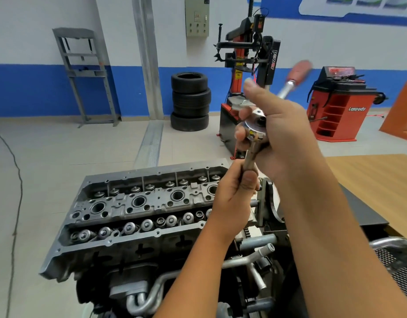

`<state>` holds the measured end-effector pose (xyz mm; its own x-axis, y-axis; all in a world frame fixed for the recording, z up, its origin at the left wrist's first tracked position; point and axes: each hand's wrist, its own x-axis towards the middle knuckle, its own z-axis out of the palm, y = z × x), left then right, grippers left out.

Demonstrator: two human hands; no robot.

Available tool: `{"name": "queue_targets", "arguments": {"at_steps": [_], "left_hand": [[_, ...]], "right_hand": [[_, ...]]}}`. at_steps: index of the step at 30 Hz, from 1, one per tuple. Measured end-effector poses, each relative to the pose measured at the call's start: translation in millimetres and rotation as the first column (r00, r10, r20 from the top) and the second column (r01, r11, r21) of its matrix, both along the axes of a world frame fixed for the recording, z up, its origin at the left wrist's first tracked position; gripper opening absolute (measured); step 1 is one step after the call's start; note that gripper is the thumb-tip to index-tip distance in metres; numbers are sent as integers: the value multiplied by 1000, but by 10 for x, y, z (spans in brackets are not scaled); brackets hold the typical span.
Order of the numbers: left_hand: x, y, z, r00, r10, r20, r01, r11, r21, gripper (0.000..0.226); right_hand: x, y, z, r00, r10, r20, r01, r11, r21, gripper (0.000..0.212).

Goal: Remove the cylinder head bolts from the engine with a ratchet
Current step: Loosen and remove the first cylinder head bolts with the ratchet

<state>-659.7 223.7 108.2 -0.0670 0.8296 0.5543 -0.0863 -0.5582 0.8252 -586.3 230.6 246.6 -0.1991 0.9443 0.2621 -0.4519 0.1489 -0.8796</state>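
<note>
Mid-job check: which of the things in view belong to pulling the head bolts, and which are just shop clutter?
In the job:
- chrome ratchet with red-brown handle, gripped at its head by the right hand
- long steel extension bar, held by the left hand
- grey aluminium cylinder head

Lying about:
- stack of black tyres
- red tyre changer
- red wheel balancer
- wooden tabletop

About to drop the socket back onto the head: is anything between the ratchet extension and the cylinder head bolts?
Only the left hand, gripping the lower extension above the cylinder head's right end, hides that corner. The right hand holds the ratchet raised; nothing else visible blocks the way down.
</note>
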Motion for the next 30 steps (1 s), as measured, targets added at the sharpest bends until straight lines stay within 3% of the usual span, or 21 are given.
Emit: {"name": "queue_targets", "arguments": {"at_steps": [2, 4, 6, 9, 12, 14, 16, 18, 20, 22, 24, 26, 28, 30], "left_hand": [[-34, -12, -1, 999, -32, 0, 32, 999, -27, 28], [-46, -25, 0, 999, -42, 0, 42, 998, -45, 31], [-38, -24, 3, 1000, -25, 7, 26, 999, -47, 34], [-30, -8, -8, 1000, 0, 19, 1, 999, -35, 41], [-21, 8, -23, 1000, -4, 9, 4, 1000, -24, 50], [-24, 9, -26, 1000, -1, 23, 1, 1000, -3, 63], [-22, 17, -36, 1000, 1, 31, -1, 1000, 3, 66], [-18, 25, -49, 1000, 2, 27, -2, 1000, 0, 65], [-26, 30, -61, 999, 26, 24, -27, 1000, 9, 65], [-26, 40, -70, 999, 48, 22, -48, 999, 8, 62], [-11, 48, -70, 998, 62, -1, -62, 998, -1, 40], [-1, 29, -49, 999, 47, 3, -47, 999, -17, 28], [-15, 0, -26, 999, 12, 41, -11, 1000, -30, 53], [-31, -8, -21, 999, 10, 37, -9, 1000, -25, 67]], "right_hand": [[75, 62, 98, 966, 229, 123, -224, 973, -47, 27], [84, 84, 141, 923, 347, 166, -339, 938, -78, 39], [27, 64, 101, 947, 297, 124, -290, 954, -73, 34], [-81, -51, -25, 999, 17, -38, -18, 1000, -15, 27], [-101, -84, -88, 968, -198, -154, 200, 980, -1, 26], [-62, -46, -29, 990, -129, -52, 129, 992, -11, 22], [0, 15, 70, 991, 92, 102, -88, 995, -41, 21], [35, 58, 127, 953, 254, 164, -244, 967, -78, 30], [1, 49, 94, 962, 241, 127, -233, 970, -74, 32], [-65, -13, 5, 997, 78, 23, -78, 997, -31, 28], [-111, -78, -68, 987, -134, -84, 136, 990, 22, 27], [-107, -77, -83, 966, -232, -117, 236, 971, 22, 25], [-62, -31, -25, 991, -131, -20, 131, 991, -11, 22], [12, 33, 61, 991, 106, 86, -101, 993, -65, 23]]}}
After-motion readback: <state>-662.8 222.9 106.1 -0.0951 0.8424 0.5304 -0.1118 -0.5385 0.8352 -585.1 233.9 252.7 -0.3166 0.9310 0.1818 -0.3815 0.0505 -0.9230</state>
